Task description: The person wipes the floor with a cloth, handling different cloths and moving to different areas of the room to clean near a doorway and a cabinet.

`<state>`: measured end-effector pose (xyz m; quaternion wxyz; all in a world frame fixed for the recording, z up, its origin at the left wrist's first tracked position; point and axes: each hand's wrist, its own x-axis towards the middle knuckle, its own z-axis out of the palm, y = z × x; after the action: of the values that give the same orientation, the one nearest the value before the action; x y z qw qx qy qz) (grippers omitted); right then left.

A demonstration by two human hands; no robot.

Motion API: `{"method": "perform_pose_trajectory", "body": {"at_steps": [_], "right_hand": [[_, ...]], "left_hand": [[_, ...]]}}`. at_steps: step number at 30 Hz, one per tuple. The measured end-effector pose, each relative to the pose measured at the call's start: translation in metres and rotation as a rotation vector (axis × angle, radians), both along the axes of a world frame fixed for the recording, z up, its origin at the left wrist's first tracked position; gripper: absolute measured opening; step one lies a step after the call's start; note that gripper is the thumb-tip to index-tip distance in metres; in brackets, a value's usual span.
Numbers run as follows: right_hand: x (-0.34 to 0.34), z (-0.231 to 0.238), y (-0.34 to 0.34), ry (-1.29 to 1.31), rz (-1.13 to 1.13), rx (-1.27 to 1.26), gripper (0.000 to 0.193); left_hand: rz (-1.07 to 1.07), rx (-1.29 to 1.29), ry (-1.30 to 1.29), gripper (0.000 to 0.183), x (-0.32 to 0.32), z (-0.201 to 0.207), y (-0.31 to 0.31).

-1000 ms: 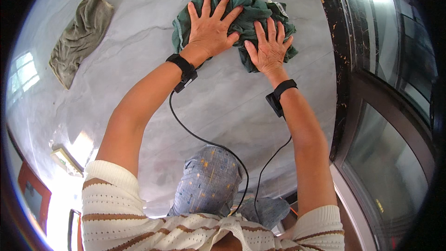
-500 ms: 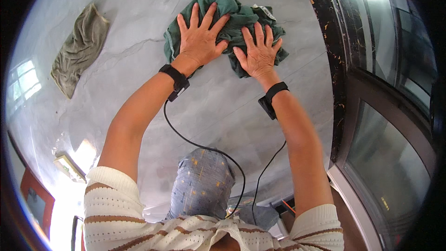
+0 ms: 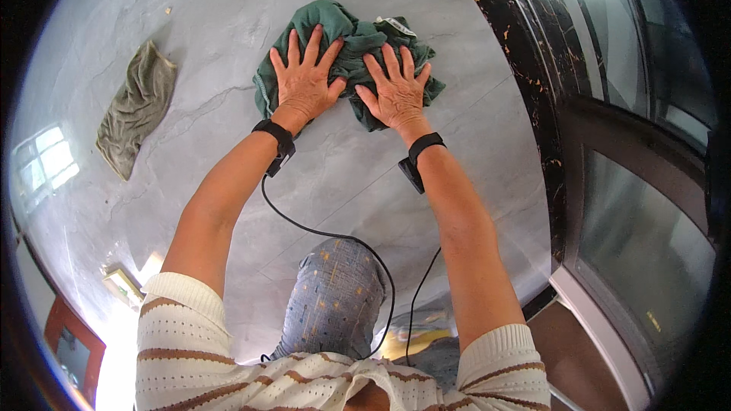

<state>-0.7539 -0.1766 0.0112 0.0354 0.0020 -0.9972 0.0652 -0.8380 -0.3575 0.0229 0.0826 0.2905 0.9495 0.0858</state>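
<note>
Cloth (image 3: pixel 353 55), green | bunched beneath both spread hands (image 3: pixel 306 90) | underside unclear

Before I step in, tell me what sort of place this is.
Probably an indoor room, perhaps in a home: a glossy grey marbled floor, a gold-flecked black border and dark-framed glass panels.

A grey-veined glossy floor (image 3: pixel 343 190) mirrors a bright paned window at left and meets a gold-flecked black border (image 3: pixel 525 99) at right, beside dark-framed glass panels (image 3: pixel 640 236) catching white glare.
</note>
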Motion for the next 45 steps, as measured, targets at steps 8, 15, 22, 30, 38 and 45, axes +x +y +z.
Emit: {"method": "perform_pose_trajectory", "body": {"at_steps": [8, 15, 22, 30, 38, 45], "right_hand": [[-0.001, 0.003, 0.002, 0.019, -0.014, -0.044, 0.055], [-0.003, 0.002, -0.001, -0.037, -0.003, 0.042, 0.057], [-0.001, 0.004, -0.002, -0.084, -0.007, 0.056, 0.059], [-0.018, 0.024, -0.004, -0.455, -0.033, 0.076, 0.069], [-0.037, 0.044, -0.004, -0.772, -0.043, 0.045, 0.077], [-0.038, 0.047, -0.005, -0.872, -0.009, 0.044, 0.076]], "left_hand": [[-0.006, -0.038, 0.008, 0.070, -0.004, 0.001, 0.003], [0.005, -0.041, 0.021, 0.072, -0.005, -0.003, -0.001], [-0.005, -0.019, -0.006, 0.069, -0.003, 0.005, 0.000], [0.027, -0.046, -0.067, 0.070, -0.006, 0.008, -0.003], [0.057, -0.011, -0.112, 0.070, -0.011, 0.013, -0.001], [0.066, -0.048, -0.238, 0.070, -0.013, 0.022, -0.006]]}}
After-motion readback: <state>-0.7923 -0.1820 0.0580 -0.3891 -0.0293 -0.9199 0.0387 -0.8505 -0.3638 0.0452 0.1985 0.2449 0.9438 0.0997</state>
